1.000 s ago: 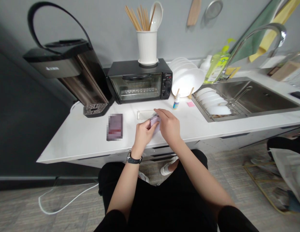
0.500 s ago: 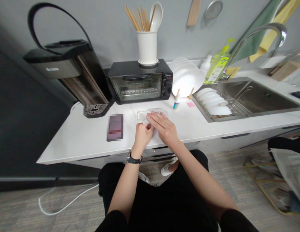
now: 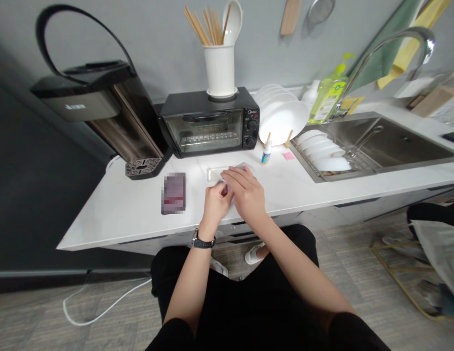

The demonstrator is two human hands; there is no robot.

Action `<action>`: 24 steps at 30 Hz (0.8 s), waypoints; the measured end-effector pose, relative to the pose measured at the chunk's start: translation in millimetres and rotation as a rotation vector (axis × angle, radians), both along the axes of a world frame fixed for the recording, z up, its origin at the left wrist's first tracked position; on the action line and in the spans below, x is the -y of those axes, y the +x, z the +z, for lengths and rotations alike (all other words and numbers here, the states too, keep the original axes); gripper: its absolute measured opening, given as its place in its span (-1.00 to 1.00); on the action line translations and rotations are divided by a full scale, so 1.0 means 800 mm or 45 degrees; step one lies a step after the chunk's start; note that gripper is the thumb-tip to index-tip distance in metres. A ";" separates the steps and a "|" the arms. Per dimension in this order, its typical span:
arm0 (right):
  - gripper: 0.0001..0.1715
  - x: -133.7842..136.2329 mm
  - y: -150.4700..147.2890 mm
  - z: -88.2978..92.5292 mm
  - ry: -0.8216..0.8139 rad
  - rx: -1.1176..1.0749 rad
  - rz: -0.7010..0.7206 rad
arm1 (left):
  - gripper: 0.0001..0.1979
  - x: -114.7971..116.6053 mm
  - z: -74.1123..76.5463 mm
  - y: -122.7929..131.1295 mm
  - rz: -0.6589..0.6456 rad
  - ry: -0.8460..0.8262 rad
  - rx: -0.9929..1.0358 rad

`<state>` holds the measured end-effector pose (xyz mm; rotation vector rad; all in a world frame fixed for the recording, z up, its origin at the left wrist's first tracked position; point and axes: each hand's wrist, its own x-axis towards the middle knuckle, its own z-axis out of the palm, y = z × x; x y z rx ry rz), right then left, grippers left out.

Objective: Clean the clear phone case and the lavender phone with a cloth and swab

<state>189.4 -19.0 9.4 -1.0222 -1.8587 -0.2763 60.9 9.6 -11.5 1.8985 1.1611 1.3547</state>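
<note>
White stone counter (image 3: 131, 209) carries everything, and both hands work near the middle of its front edge. The left hand (image 3: 216, 202) is curled, thumb and forefinger pressed together on the near end of a small pale packet (image 3: 224, 185). Most of that packet is hidden, so its shape cannot be told. The right hand (image 3: 246, 191) lies over it from the right, fingers stretched flat and pointing left, touching its top rather than clasping it. The packet sits between the two hands, closer to the left grip, just in front of a clear shallow tray (image 3: 214, 173). That tray's long axis runs parallel to the front edge; whether anything lies in it cannot be told. Left of the hands, apart from them, lies a dark purple flat thing (image 3: 173, 192). Toward the back edge stand a black toaster oven (image 3: 210, 122), topped by a white holder (image 3: 220, 68) of chopsticks and a spoon, a small dropper bottle (image 3: 266, 153), and a sink (image 3: 395, 146) whose rack holds white plates (image 3: 324, 158)
</note>
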 end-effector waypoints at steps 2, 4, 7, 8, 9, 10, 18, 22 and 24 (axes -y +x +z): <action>-0.57 -0.001 -0.003 -0.003 0.070 0.072 0.094 | -0.65 -0.001 0.000 0.000 -0.001 0.007 0.000; -0.52 -0.003 0.001 -0.008 0.109 0.094 0.152 | -0.67 -0.001 0.000 0.001 0.001 0.001 0.002; -0.43 -0.008 0.018 -0.013 0.084 0.045 0.136 | -0.60 0.000 0.001 0.002 0.012 -0.009 0.003; -0.40 -0.009 0.024 -0.014 0.062 0.015 0.113 | -0.58 0.001 0.001 0.002 0.010 -0.017 0.010; -0.37 -0.010 0.030 -0.015 0.038 -0.017 0.084 | -0.58 0.002 0.002 0.002 0.003 -0.029 0.023; -0.35 -0.011 0.034 -0.016 0.018 -0.049 0.054 | -0.60 0.003 0.003 0.003 -0.006 -0.043 0.038; -0.44 -0.007 0.020 -0.008 0.020 -0.087 -0.023 | -0.60 0.003 0.001 0.002 -0.013 -0.014 0.039; -0.48 -0.007 0.007 -0.006 0.032 0.042 0.056 | -0.60 -0.003 -0.002 -0.001 0.015 0.070 -0.033; -0.49 -0.007 0.008 -0.007 0.058 0.128 0.118 | -0.67 -0.004 -0.003 -0.001 -0.001 0.097 -0.044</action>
